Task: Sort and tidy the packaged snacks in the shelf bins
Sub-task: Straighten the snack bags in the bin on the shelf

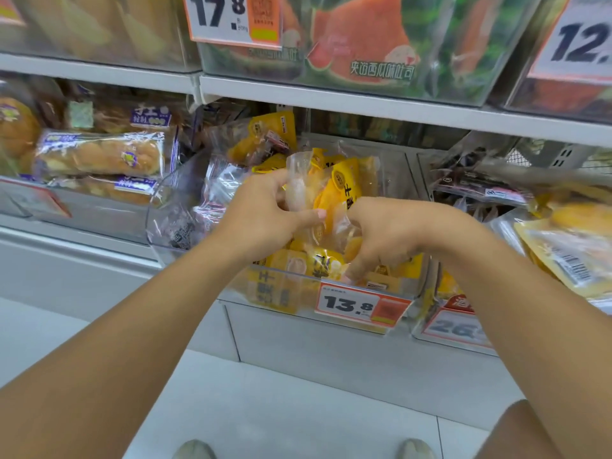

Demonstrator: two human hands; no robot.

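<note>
Forearms reach fwd from the lower corners of the view and converge over the middle clear bin (198, 226) on the lower shelf. We see the left hand (265, 217) raised approx. level w/ the bin's upper contents, wrist straight, fingers curled and thumb extended to the right; it grips an upright clear snack packet (299, 183) holding a pale item. The right hand (381, 236) sits just beside it and lower, knuckles up, wrist bent down, fingers curled into the yellow snack packs (344, 190) piled in the bin; it pinches clear wrapper film, though we cannot tell which pack that film belongs to. Fingertips of this hand come down near the bin's front lip, just above the price tag reading 13.8 (361, 304).

Adjacent items: bread loaves in purple-printed wrap (102, 154) fill the bin to the left; flat yellow packs w/ a barcode (569, 246) lie in the bin to the right, blurred. Upper shelf: watermelon-print packages (361, 38) behind clear bin fronts, w/ price tags reading 17.8 (228, 14) and 12 (583, 38), the latter cut off. Shoe tips (195, 450) show at the bottom edge on pale floor tiles.
</note>
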